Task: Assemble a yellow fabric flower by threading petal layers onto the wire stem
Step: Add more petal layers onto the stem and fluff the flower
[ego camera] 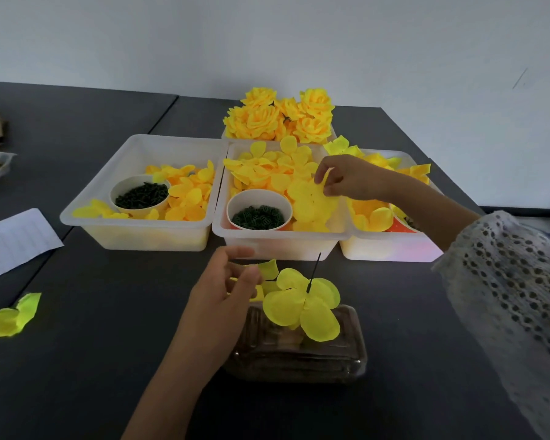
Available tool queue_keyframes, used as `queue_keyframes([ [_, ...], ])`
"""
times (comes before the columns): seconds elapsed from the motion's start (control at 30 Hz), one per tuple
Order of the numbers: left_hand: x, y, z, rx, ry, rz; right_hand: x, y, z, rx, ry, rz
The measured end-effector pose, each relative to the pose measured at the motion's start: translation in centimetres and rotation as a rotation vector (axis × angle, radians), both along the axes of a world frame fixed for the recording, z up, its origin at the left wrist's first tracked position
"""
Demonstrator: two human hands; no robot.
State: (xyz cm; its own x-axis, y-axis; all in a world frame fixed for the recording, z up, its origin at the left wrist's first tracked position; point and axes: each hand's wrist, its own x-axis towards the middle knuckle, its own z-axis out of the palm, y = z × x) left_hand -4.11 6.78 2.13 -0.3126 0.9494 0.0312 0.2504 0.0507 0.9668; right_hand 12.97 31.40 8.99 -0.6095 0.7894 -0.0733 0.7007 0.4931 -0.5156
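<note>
Fingers [326, 182] of right hand [346, 179] pinch petal layer [311, 201] edge.

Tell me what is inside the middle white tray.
The middle tray holds loose yellow petals and a paper cup of dark green pieces. The right hand hides some petals.

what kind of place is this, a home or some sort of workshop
Likely a craft assembly workstation: white bins of sorted yellow petals on a dark table, cups of green parts, and finished fabric roses stacked behind.
</note>
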Motion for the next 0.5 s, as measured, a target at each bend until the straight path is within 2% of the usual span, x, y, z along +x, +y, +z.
queue_keyframes([
  [0.1,-0.3,0.3,0.6,0.034,-0.005,0.02,0.4,0.4,0.4,-0.002,0.155,-0.09],
  [0.2,-0.4,0.8,1.3,0.051,-0.041,0.03,0.4,0.8,0.0,0.059,0.114,-0.154],
  [0.3,-0.3,1.2,1.8,0.082,-0.043,0.035,0.3,1.1,-0.1,0.082,0.203,-0.213],
  [0.43,-0.5,1.7,2.1,0.108,-0.019,0.032,0.4,0.0,1.8,0.069,0.332,-0.185],
  [0.5,-0.7,2.0,2.3,0.132,-0.019,0.03,0.6,-1.6,3.2,-0.003,0.487,-0.127],
])
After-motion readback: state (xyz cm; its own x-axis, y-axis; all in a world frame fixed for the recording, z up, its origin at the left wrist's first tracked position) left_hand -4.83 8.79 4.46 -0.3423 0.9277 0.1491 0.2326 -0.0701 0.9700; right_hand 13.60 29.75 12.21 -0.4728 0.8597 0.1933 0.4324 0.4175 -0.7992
